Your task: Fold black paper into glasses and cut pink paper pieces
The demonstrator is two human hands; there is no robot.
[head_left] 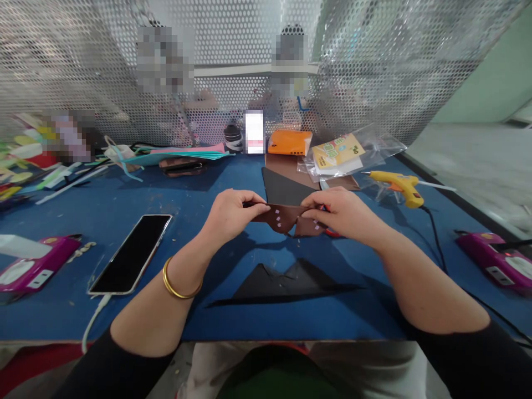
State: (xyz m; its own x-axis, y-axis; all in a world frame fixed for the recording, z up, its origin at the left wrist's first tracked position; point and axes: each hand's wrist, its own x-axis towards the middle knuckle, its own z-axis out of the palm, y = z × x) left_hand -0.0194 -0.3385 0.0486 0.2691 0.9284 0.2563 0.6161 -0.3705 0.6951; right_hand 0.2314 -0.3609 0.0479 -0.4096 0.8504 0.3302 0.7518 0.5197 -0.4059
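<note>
Between thumb and fingers, my left hand (238,213) pinches one end of a brown sheet piece (282,217) with small pale squares on it. My right hand (336,210) pinches its other end, so the piece is stretched between both hands above the table. Its lower edge curves and has a notch. Just behind it lies a flat black sheet (285,187). Nearer to me rests a folded black piece (291,280) with two pointed peaks. Something red and partly hidden shows under my right hand.
A yellow glue gun (397,185) lies at right near a magenta power strip (496,260). At left are a phone (132,255) on a cable and another magenta power strip (35,263). An orange box (290,142) and a plastic packet (338,154) sit by the perforated screen.
</note>
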